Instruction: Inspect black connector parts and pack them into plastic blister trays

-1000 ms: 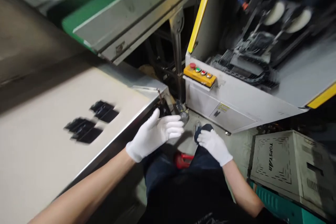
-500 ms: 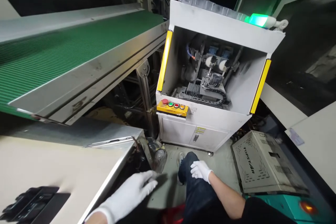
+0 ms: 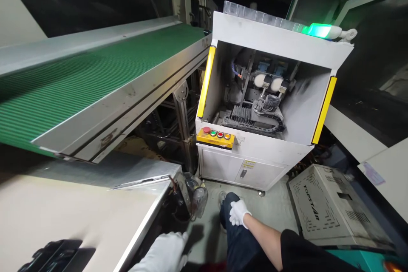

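Note:
My left hand [image 3: 166, 251], in a white glove, hangs near the lower edge, just right of the pale tabletop [image 3: 79, 216]. Its thumb is apart from its fingers, and I see nothing held in it. My right hand [image 3: 238, 213], gloved in white too, rests on my dark-trousered leg [image 3: 237, 238] with its fingers curled in and nothing visible in them. On the tabletop at lower left lie black ridged parts [image 3: 54, 257], cut off by the frame. Neither hand touches them.
Ahead stands a white machine cabinet [image 3: 219, 163] with a yellow button panel [image 3: 215, 139] and a lit green lamp [image 3: 320, 30]. A green conveyor belt [image 3: 105, 68] runs along the left. A grey TOPSTAR box [image 3: 318, 204] stands on the right. Dark cables [image 3: 180, 199] hang beside the table.
The view has shifted, so the surroundings sit lower and further right. My left hand has dropped toward the bottom edge. My right hand stays on my leg, its fingers more curled.

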`<move>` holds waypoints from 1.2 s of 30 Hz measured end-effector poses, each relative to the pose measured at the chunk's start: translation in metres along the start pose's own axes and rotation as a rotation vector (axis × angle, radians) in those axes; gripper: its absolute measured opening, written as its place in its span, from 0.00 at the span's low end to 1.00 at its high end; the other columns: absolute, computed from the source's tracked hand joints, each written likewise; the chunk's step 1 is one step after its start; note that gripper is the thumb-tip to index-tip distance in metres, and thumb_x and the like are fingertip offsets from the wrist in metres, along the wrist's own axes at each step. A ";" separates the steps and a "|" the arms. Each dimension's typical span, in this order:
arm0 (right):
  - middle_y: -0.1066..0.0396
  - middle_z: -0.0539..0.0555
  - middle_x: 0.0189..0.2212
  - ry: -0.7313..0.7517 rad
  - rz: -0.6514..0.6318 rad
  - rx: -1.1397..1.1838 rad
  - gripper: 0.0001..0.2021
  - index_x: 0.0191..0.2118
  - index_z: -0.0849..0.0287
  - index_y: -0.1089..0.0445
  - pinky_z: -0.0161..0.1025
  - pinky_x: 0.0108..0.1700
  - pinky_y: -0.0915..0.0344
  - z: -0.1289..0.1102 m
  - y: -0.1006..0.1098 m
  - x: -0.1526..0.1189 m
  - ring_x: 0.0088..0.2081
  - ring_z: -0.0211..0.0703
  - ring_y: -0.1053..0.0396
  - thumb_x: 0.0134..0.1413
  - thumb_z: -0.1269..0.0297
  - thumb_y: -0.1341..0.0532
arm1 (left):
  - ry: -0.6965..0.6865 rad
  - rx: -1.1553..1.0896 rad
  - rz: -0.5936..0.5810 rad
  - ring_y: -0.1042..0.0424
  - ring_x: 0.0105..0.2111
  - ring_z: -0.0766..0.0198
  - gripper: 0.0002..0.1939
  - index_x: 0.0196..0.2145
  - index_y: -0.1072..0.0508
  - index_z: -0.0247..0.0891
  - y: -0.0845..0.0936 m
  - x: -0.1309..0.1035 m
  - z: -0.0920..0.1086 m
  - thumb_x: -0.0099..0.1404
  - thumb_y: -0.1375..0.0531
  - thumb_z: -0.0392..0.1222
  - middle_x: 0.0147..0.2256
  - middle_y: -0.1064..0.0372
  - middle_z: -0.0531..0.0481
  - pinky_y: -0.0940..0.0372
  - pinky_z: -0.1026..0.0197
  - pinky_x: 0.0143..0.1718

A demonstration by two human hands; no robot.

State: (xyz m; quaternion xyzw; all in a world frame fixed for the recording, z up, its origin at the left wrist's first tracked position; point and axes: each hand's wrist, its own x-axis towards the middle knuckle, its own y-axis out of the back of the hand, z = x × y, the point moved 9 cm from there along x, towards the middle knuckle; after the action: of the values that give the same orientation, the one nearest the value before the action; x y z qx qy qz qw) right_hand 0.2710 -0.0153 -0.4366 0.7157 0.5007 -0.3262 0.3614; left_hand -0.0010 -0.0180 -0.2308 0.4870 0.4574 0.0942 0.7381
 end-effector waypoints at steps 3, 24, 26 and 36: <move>0.35 0.56 0.15 -0.042 0.085 -0.078 0.21 0.26 0.58 0.35 0.34 0.11 0.54 0.005 0.009 0.003 0.08 0.44 0.43 0.69 0.54 0.50 | 0.005 -0.008 -0.044 0.23 0.55 0.33 0.30 0.66 0.28 0.26 -0.001 -0.001 0.003 0.70 0.45 0.41 0.55 0.24 0.26 0.30 0.38 0.58; 0.35 0.51 0.14 0.009 0.223 -0.198 0.22 0.27 0.60 0.35 0.32 0.10 0.49 0.019 0.019 0.042 0.08 0.40 0.40 0.76 0.59 0.51 | 0.040 0.007 -0.065 0.23 0.56 0.38 0.32 0.68 0.30 0.29 -0.005 0.003 0.002 0.69 0.46 0.38 0.57 0.24 0.27 0.30 0.40 0.59; 0.35 0.51 0.14 0.008 0.221 -0.202 0.23 0.27 0.60 0.35 0.31 0.09 0.48 0.020 0.019 0.043 0.08 0.40 0.40 0.76 0.59 0.51 | 0.042 -0.012 -0.021 0.22 0.54 0.38 0.31 0.67 0.28 0.30 -0.012 0.007 -0.002 0.68 0.45 0.39 0.55 0.23 0.27 0.29 0.40 0.57; 0.33 0.57 0.14 0.003 0.201 -0.225 0.27 0.24 0.62 0.34 0.30 0.09 0.49 0.023 0.021 0.049 0.09 0.41 0.38 0.76 0.57 0.52 | 0.037 0.025 -0.074 0.23 0.55 0.35 0.31 0.68 0.29 0.28 -0.007 0.002 0.003 0.70 0.46 0.39 0.56 0.24 0.27 0.29 0.38 0.57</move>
State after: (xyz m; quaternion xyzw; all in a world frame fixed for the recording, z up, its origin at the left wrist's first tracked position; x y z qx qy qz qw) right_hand 0.3027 -0.0159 -0.4853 0.7179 0.4602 -0.2290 0.4694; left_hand 0.0001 -0.0220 -0.2374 0.4771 0.4898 0.0699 0.7263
